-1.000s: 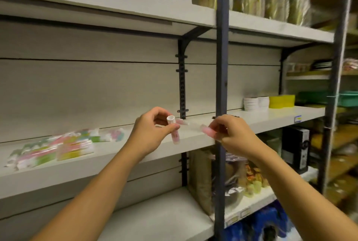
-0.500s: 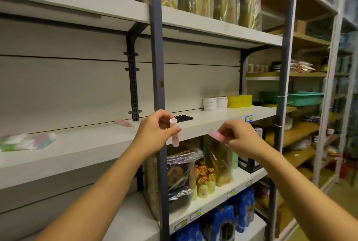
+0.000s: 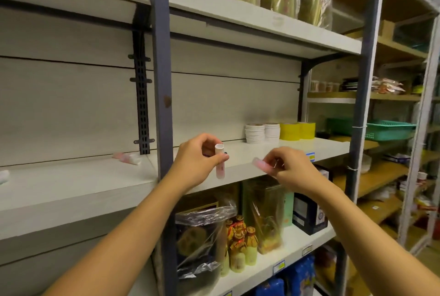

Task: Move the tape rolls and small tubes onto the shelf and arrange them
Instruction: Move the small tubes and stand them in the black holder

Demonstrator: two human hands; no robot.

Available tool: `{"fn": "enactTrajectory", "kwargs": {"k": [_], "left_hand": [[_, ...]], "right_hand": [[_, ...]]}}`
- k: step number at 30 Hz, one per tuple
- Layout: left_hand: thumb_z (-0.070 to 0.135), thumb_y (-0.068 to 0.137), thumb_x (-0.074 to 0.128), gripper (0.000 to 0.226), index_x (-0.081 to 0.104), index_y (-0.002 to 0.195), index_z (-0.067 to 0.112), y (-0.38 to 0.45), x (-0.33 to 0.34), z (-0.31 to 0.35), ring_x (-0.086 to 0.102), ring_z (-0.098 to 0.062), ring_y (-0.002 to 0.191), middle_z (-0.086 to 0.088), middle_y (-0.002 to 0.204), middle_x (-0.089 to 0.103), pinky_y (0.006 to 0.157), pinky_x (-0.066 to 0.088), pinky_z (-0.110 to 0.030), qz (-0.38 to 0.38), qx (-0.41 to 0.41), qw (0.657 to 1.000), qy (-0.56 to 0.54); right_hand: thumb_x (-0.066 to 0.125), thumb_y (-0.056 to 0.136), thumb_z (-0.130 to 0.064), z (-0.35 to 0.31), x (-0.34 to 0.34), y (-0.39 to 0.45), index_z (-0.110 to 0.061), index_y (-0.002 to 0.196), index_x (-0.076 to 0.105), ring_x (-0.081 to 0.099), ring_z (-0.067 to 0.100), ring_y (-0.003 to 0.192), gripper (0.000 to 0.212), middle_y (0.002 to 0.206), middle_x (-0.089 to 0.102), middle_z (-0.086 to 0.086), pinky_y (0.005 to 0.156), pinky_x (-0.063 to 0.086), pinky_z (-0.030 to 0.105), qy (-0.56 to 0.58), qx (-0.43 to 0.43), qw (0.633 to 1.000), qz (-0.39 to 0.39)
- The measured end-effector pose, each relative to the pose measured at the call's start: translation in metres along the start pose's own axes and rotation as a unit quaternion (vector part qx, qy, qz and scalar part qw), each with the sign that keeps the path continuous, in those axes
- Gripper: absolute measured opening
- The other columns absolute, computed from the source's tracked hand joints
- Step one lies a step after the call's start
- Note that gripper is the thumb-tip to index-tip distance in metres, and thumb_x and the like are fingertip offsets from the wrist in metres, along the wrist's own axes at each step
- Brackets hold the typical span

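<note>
Step in hand: both hands carry one small tube each in front of the middle shelf [image 3: 273, 152]; my guess is they are being taken toward the tapes further right.
Left hand [image 3: 197, 162]: fingers curled, thumb and forefinger pinching an upright tube [image 3: 219, 161] by its upper half, white cap on top, pink end hanging free below the fingers.
Why upright: held this way it could be stood straight on the board, probably.
Right hand [image 3: 289, 168]: fingers bent, fingertips nipping a pink tube [image 3: 262, 165] that lies nearly level and pokes out to the left, toward the other hand; the two tubes are apart, not touching.
Tape rolls: white tape rolls [image 3: 262, 132] and yellow tape rolls [image 3: 297, 130] are stacked side by side at the back of the shelf, beyond and above the right hand.
Other tubes: a few pale pink tubes [image 3: 127, 158] lie on the same shelf, well left of the left hand, past the grey post [image 3: 162, 81].
Left to do: neither held tube is set down yet.
</note>
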State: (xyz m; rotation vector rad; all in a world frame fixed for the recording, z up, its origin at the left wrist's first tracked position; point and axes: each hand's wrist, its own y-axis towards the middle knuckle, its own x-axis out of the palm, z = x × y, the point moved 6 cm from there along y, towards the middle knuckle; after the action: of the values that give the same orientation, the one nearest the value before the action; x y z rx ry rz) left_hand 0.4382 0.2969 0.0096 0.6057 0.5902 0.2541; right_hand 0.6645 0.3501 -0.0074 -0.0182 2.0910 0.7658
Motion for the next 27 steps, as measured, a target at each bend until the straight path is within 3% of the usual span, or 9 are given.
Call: {"fn": "enactTrajectory", "kwargs": {"k": [4,8,13,18,21,24,27], "left_hand": [[0.027,0.085,0.079,0.026,0.064,0.107,0.026,0.036,0.012,-0.014,0.064,-0.004,0.091,0.014,0.097,0.067,0.066,0.046,-0.010,0.016,-0.019,1.000,0.004],[0.026,0.085,0.080,0.025,0.063,0.103,0.024,0.068,0.020,-0.023,0.065,-0.008,0.085,0.008,0.096,0.067,0.054,0.048,-0.013,0.040,-0.036,0.999,-0.006],[0.026,0.082,0.082,0.023,0.062,0.094,0.022,0.099,0.025,-0.036,0.067,-0.007,0.079,0.010,0.081,0.072,0.064,0.051,-0.031,0.083,-0.049,0.995,0.010],[0.021,0.080,0.084,0.025,0.061,0.089,0.018,0.120,0.024,-0.057,0.073,-0.025,0.082,0.004,0.079,0.075,0.080,0.058,-0.055,0.137,-0.077,0.987,-0.018],[0.022,0.078,0.085,0.027,0.060,0.085,0.022,0.136,0.018,-0.066,0.074,-0.024,0.083,-0.002,0.083,0.075,0.086,0.056,-0.057,0.175,-0.080,0.981,-0.025],[0.014,0.082,0.082,0.028,0.056,0.090,0.012,0.151,0.015,-0.075,0.076,-0.023,0.080,-0.007,0.079,0.076,0.093,0.055,-0.056,0.201,-0.094,0.974,-0.045],[0.007,0.083,0.080,0.029,0.052,0.091,0.009,0.162,0.012,-0.089,0.076,-0.032,0.081,-0.019,0.081,0.074,0.091,0.057,-0.054,0.224,-0.112,0.966,-0.066]], "right_hand": [[0.061,0.090,-0.055,0.006,0.003,0.044,-0.021,0.096,0.067,0.059,0.007,0.082,0.035,0.089,0.064,-0.009,0.067,0.050,0.019,0.013,-0.031,0.999,0.007],[0.061,0.089,-0.056,0.013,0.007,0.080,-0.020,0.094,0.068,0.059,0.006,0.078,0.037,0.086,0.064,-0.010,0.063,0.045,0.016,0.037,-0.066,0.997,0.028],[0.059,0.086,-0.064,0.030,0.025,0.123,-0.025,0.086,0.068,0.060,0.006,0.075,0.040,0.082,0.066,-0.009,0.063,0.044,0.018,0.089,-0.098,0.991,0.017],[0.061,0.085,-0.066,0.044,0.050,0.174,-0.027,0.083,0.067,0.061,0.005,0.073,0.040,0.079,0.067,-0.011,0.062,0.045,0.018,0.120,-0.122,0.985,-0.002],[0.064,0.087,-0.060,0.048,0.068,0.204,-0.025,0.084,0.068,0.061,0.004,0.073,0.036,0.079,0.068,-0.011,0.063,0.044,0.019,0.145,-0.143,0.979,-0.030],[0.066,0.087,-0.057,0.051,0.086,0.230,-0.024,0.086,0.069,0.059,0.002,0.070,0.033,0.078,0.066,-0.013,0.061,0.041,0.017,0.152,-0.164,0.973,-0.060],[0.067,0.087,-0.054,0.054,0.099,0.253,-0.023,0.088,0.069,0.056,0.003,0.065,0.031,0.071,0.063,-0.015,0.059,0.039,0.016,0.162,-0.170,0.968,-0.089]]}}
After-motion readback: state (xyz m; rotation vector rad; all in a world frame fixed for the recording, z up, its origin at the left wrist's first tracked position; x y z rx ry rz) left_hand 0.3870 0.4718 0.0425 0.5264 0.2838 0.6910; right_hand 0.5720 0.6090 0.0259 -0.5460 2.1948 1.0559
